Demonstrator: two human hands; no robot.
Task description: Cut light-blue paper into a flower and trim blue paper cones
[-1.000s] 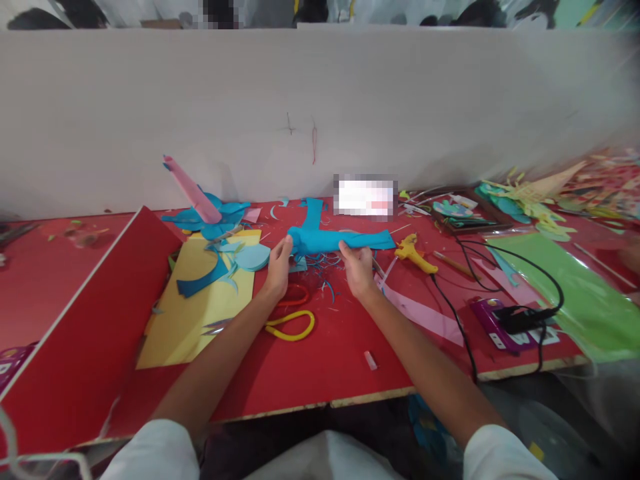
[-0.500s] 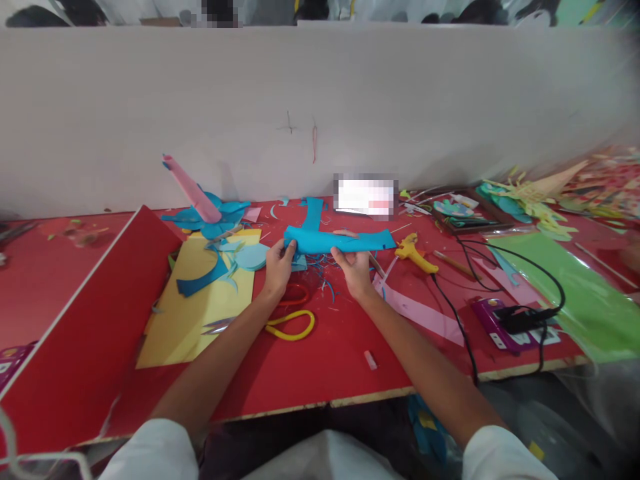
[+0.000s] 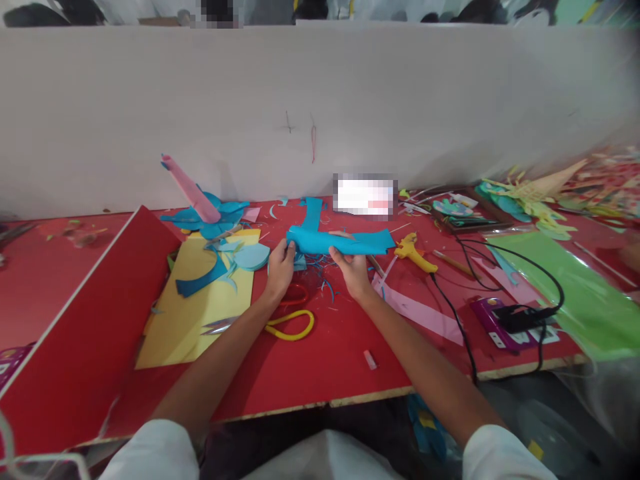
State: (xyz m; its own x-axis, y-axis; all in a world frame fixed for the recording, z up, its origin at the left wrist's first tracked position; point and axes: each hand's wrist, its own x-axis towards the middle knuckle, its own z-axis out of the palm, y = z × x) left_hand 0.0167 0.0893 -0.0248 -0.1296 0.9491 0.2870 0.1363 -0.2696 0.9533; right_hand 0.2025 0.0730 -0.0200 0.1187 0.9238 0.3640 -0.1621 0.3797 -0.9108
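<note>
A strip of blue paper (image 3: 325, 241), curled into a roll toward its left end, is held level above the table between both hands. My left hand (image 3: 281, 261) pinches the rolled left end, thumb in front. My right hand (image 3: 351, 267) grips the middle from below, its thumb in front and some fingers hidden behind the paper. Another blue strip (image 3: 313, 215) lies just behind. Scissors with one yellow and one red handle (image 3: 291, 326) rest below my left hand. Right of the paper lies a yellow glue gun (image 3: 415, 253).
Yellow sheets (image 3: 200, 313) with blue offcuts lie at left, near a pink paper cone (image 3: 193, 190) on blue petals. A purple power strip (image 3: 500, 325) with black cables, a pink strip (image 3: 420, 312) and a green sheet (image 3: 575, 287) are at right. A red panel (image 3: 95, 320) stands left.
The blue paper has turned slightly in my fingers, and its right end looks a little different in angle. Both hands stay in nearly the same place.
</note>
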